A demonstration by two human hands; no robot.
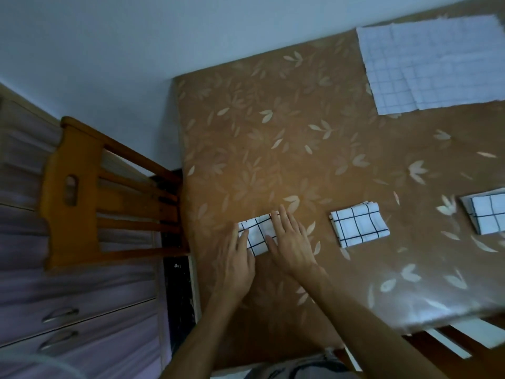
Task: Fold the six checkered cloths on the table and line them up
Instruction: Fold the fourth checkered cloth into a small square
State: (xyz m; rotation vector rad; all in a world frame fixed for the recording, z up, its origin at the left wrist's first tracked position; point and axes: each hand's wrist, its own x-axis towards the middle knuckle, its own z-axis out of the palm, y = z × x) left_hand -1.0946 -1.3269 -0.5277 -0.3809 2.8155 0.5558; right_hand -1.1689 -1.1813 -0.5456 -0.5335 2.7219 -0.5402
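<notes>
Both of my hands lie flat on one folded checkered cloth point(256, 237) near the left end of the counter point(259, 132).

My left hand point(236, 259) is spread, fingers straight, with its fingertips resting on the cloth's near-left edge. My right hand point(292, 242) is also spread and flat, covering the cloth's right part, its fingers pointing away from me. Neither hand pinches or curls round the fabric.

A second folded cloth point(358, 225) lies to the right of the first, apart from it and roughly in line with it. A third folded cloth point(487, 216) lies further right again, cut off by the frame edge.

Unfolded checkered cloths point(431, 67) lie flat and overlapping at the far right corner of the counter, well apart from the folded ones. At least two layers show; I cannot tell the full count.

The counter carries a brown cover with a pale leaf pattern. A wooden chair point(82, 192) stands at its left edge, and a drawer unit point(82, 310) with metal handles stands beyond the chair.
</notes>
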